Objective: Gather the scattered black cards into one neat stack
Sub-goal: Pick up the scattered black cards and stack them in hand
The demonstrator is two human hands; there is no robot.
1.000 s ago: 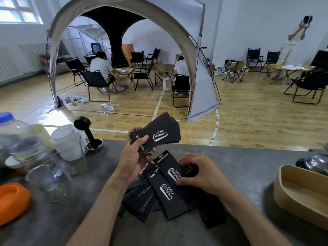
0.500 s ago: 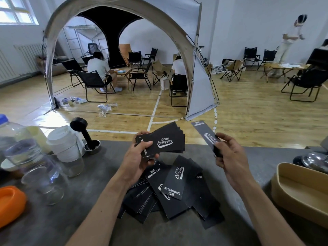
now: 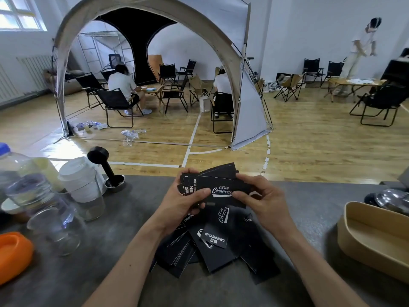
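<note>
While loose black cards lie fanned at lower centre of the grey bench, the left hand grips a gathered stack above them, and the right hand pinches its top card.

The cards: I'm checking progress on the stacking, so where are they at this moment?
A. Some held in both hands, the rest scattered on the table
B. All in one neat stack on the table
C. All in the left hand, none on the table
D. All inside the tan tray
A: the left hand and right hand both hold a fanned bunch of cards, while loose cards lie overlapping on the table below.
</note>
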